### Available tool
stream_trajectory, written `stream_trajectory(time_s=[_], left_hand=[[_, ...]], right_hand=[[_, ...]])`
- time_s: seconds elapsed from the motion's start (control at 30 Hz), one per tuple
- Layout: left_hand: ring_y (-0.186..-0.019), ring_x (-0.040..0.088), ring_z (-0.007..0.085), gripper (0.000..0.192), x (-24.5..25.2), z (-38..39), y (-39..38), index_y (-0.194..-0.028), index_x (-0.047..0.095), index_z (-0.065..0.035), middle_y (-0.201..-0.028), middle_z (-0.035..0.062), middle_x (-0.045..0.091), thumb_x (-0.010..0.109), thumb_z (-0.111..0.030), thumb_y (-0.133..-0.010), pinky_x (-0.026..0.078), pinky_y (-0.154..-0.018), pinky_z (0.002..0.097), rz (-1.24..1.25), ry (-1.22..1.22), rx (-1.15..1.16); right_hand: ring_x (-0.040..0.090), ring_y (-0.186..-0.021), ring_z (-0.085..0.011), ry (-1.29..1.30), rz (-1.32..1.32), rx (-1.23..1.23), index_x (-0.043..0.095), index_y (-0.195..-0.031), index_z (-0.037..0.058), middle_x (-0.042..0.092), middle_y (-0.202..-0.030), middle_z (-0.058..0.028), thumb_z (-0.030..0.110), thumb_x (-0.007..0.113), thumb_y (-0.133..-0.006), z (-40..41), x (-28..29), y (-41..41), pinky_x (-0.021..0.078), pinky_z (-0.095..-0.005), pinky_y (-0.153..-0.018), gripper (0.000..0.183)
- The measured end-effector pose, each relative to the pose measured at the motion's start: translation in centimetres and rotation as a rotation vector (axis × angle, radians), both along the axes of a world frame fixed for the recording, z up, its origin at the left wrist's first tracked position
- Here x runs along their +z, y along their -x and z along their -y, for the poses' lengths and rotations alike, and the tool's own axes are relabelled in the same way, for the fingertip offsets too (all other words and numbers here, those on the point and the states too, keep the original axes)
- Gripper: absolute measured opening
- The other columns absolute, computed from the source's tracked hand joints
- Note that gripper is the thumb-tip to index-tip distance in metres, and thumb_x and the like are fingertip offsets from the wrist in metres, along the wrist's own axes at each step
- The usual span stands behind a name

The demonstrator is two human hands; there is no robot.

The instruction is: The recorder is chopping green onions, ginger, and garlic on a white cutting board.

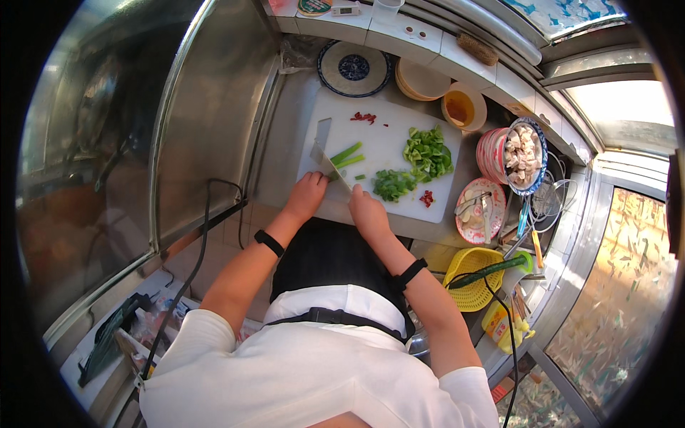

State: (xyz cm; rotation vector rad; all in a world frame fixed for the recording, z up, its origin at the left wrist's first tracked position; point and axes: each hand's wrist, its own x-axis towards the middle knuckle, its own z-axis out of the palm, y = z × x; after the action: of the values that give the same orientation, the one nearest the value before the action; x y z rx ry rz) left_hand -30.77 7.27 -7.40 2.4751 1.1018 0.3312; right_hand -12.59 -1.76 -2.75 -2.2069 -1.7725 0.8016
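My right hand (368, 213) grips the handle of a cleaver (327, 160), its blade slanting up and left over a white cutting board (385, 117). Against the blade's left side, the fingers of my left hand (307, 193) press on green onion stalks (348, 154), whose green ends show beyond the blade. A few cut bits lie right of the blade. Farther right are a heap of chopped green onion (394, 184) and a larger pile of cut green pepper (428, 152). Chopped red chili (426, 198) sits near the front edge, and more red pieces (364, 117) lie toward the back.
Behind the board stand a blue-rimmed plate (332, 80), stacked bowls (425, 80) and a bowl of brownish liquid (461, 109). To the right are a bowl of pale chunks (522, 155), a patterned plate (497, 206) with utensils, and a yellow basket (471, 302) with a cucumber (487, 272).
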Motion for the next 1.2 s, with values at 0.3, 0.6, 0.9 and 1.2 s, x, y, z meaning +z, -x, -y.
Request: stream_trajectory(time_s=[0.3, 0.6, 0.9, 1.2], left_hand=[[-0.096, 0.063, 0.0374, 0.026, 4.6, -4.8, -3.7, -0.111, 0.067, -0.0033, -0.104, 0.0146, 0.062, 0.065, -0.002, -0.085, 0.053, -0.084, 0.045, 0.313, 0.201, 0.349], [-0.103, 0.059, 0.0318, 0.038, 2.3, -4.8, -7.3, -0.12, 0.067, -0.0056, -0.107, 0.0106, 0.061, 0.072, -0.004, -0.082, 0.051, -0.09, 0.0425, 0.124, 0.106, 0.023], [-0.104, 0.06, 0.0336, 0.037, 1.0, -4.5, -3.5, -0.118, 0.067, -0.0072, -0.109, 0.011, 0.063, 0.075, -0.009, -0.083, 0.052, -0.088, 0.0446, 0.12, 0.053, 0.245], [-0.107, 0.06, 0.034, 0.037, 3.2, -4.7, -3.8, -0.117, 0.064, -0.0074, -0.112, 0.0112, 0.062, 0.076, -0.01, -0.081, 0.052, -0.091, 0.044, 0.053, 0.135, 0.168]], right_hand=[[0.063, -0.074, -0.0477, -0.132, -0.221, -0.211, 0.045, -0.099, 0.0034, 0.065, -0.08, -0.0252, 0.016, 0.057, -0.099, 3.0, 4.1, -4.4, 0.0499, -0.0548, -0.062, 0.018], [0.063, -0.075, -0.0481, -0.155, -0.274, -0.324, 0.045, -0.1, 0.0029, 0.065, -0.078, -0.0243, 0.013, 0.058, -0.098, 3.9, 4.7, -7.2, 0.0489, -0.0538, -0.063, 0.017], [0.064, -0.074, -0.0473, -0.046, -0.251, -0.162, 0.047, -0.099, 0.0033, 0.066, -0.079, -0.0248, 0.018, 0.057, -0.098, 3.9, 4.2, -5.9, 0.0495, -0.0566, -0.065, 0.018], [0.065, -0.074, -0.0467, 0.06, -0.173, -0.08, 0.049, -0.098, 0.0031, 0.066, -0.079, -0.0249, 0.019, 0.056, -0.098, 6.1, 2.7, -4.7, 0.0507, -0.0573, -0.066, 0.017]])
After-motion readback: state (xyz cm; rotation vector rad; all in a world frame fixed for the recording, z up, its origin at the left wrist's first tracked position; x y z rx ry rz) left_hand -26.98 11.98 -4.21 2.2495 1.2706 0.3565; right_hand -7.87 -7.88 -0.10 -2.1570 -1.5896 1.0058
